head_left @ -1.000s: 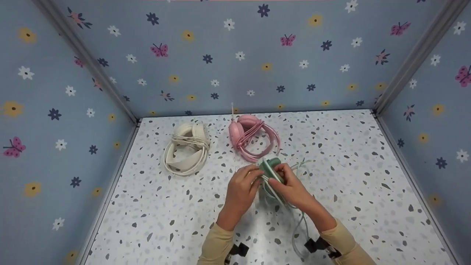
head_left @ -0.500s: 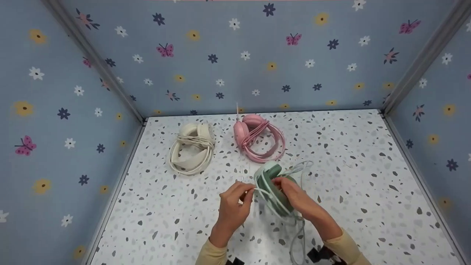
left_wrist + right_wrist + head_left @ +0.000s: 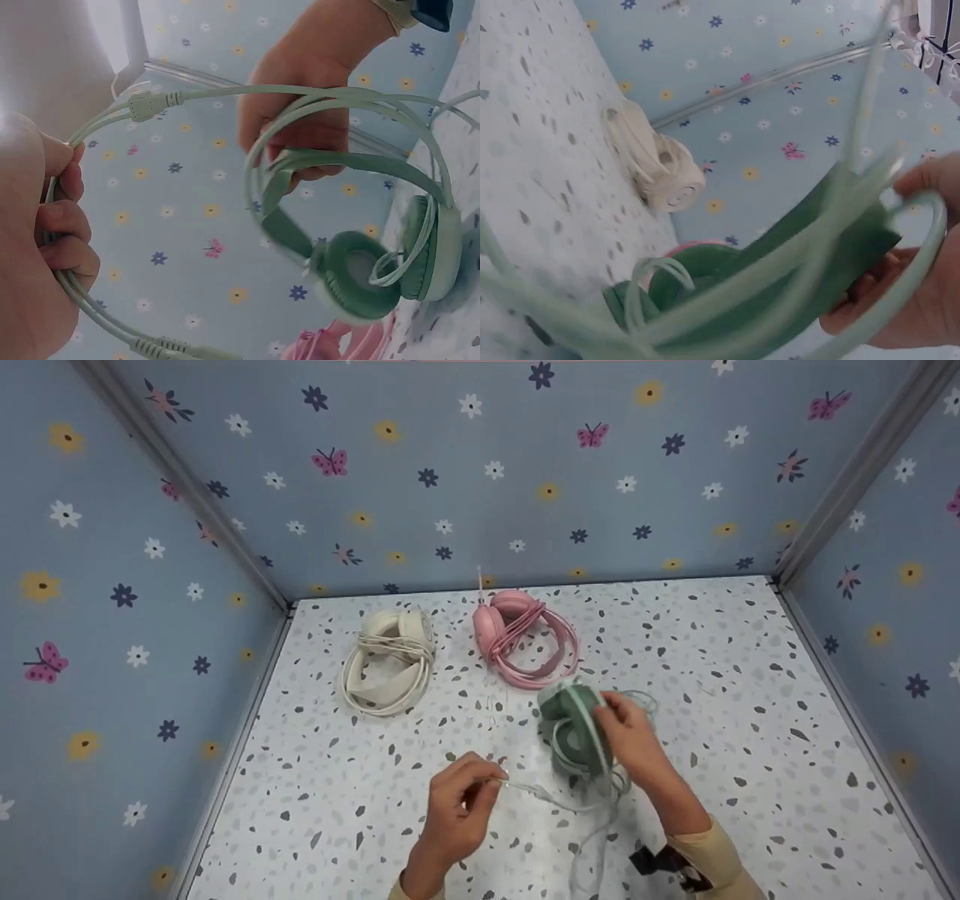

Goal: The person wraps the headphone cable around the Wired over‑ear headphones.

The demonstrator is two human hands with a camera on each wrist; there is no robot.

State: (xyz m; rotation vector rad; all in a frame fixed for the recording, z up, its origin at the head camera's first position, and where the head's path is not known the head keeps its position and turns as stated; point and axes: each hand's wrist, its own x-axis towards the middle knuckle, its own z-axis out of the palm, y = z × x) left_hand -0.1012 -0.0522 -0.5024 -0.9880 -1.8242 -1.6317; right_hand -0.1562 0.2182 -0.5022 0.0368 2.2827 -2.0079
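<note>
At the far left, the white headphones (image 3: pixel 386 690) lie on the speckled table (image 3: pixel 750 735), their cord wound round them. Next comes your left hand (image 3: pixel 454 821), its fingers curled round a doubled stretch of pale green cable (image 3: pixel 210 93). Farther back, the pink headphones (image 3: pixel 516 631) lie with their cord wrapped too. The cable runs from your left hand across to the green headphones (image 3: pixel 574 739), in front of the pink pair, and loops hang round their headband. Your right hand (image 3: pixel 636 742) grasps that headband; whether an earcup rests on the table, you cannot tell. The step in hand seems to be managing this loose cable while steadying the headphones. The next move probably calls for a firm right grip and a gentle pull, lest the loops snag. No container shows.
</note>
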